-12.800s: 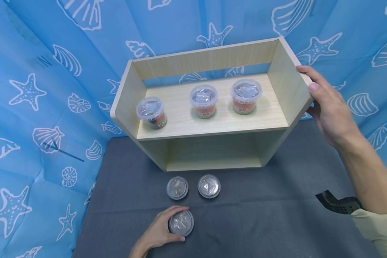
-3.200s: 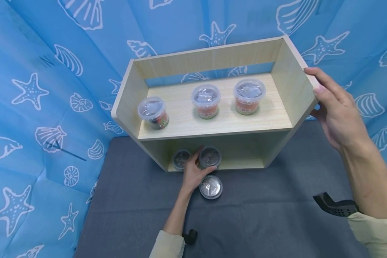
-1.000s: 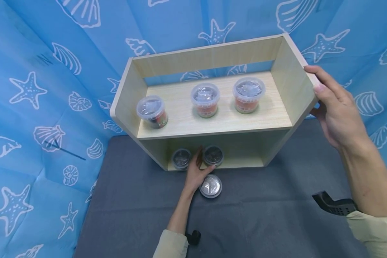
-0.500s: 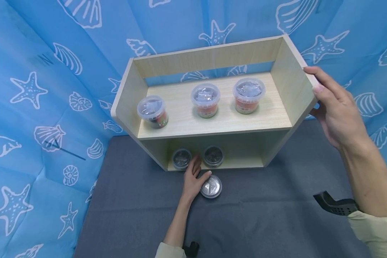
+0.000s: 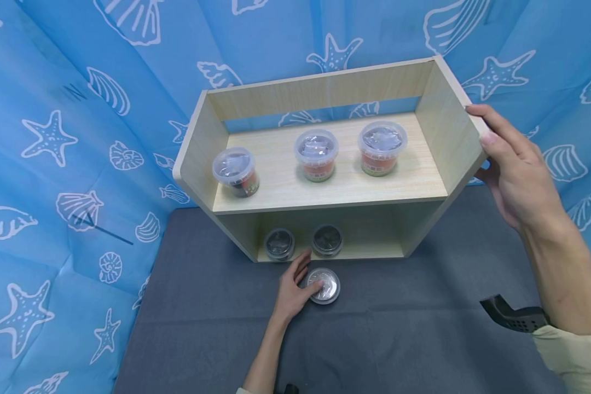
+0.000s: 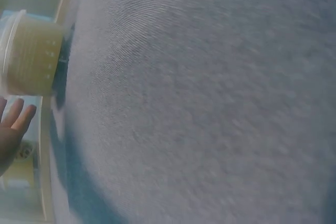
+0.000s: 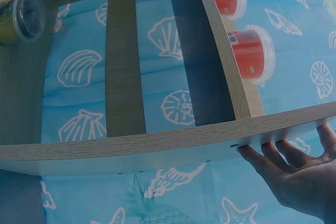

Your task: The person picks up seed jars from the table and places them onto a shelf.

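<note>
My left hand [image 5: 290,293] is beside the lidded plastic tub [image 5: 329,284] on the table, its thumb over the left part of the lid and its fingers stretched towards the shelf. In the left wrist view the fingertips are beside this yellowish tub [image 6: 34,56]. Two more tubs stand in the lower compartment, one on the left [image 5: 279,244] and one near the middle [image 5: 327,240]. My right hand [image 5: 519,169] rests on the right side panel of the wooden shelf [image 5: 325,203]; in the right wrist view its fingertips touch the panel's outer face.
Three clear-lidded tubs with reddish contents stand on the upper board: left [image 5: 235,171], middle [image 5: 317,155] and right [image 5: 382,148]. A dark grey cloth [image 5: 399,328] covers the table. Behind hangs a blue curtain [image 5: 143,71] with shells and starfish.
Two tubs have gone from the table into the lower compartment. My left hand has let go of the middle one and drawn back to the tub in front. The right hand stays at the panel.
</note>
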{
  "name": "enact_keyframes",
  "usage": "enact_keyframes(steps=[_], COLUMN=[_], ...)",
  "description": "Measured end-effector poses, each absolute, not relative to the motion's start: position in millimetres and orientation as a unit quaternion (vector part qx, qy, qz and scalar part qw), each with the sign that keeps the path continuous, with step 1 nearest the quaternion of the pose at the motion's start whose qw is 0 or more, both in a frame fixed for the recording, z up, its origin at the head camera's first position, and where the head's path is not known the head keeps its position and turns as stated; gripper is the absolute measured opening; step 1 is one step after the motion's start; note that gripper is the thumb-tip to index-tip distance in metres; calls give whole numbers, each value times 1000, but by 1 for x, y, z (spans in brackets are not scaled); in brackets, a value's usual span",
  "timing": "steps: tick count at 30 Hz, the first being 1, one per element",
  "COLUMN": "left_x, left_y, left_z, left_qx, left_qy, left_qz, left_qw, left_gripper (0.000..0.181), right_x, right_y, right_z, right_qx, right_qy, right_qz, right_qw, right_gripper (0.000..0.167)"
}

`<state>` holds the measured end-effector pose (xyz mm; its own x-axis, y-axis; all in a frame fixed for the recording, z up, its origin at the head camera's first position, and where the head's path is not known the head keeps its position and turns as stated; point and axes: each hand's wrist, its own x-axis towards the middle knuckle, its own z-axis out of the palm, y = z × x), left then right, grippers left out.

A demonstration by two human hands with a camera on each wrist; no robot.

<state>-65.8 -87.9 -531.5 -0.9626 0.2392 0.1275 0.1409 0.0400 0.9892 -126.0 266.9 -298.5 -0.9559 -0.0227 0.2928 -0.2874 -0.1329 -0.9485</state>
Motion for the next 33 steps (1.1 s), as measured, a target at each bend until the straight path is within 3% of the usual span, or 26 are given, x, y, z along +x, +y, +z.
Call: enact_keyframes(steps=[18, 33], left_x=[-44, -40], left_y=[-90, -90], left_z=[-539, -545], left_qx=[134, 134], left_qy=[773, 787], left_qz=[614, 597], left_qw=[91, 82], left_gripper=[84, 87], right_x=[-126, -126], right_y=[268, 268], right_z=[-300, -299], right_qx=[116, 113], right_qy=[-654, -655], right_qz=[742, 742], right_qw=[90, 89], right_gripper=[42, 42])
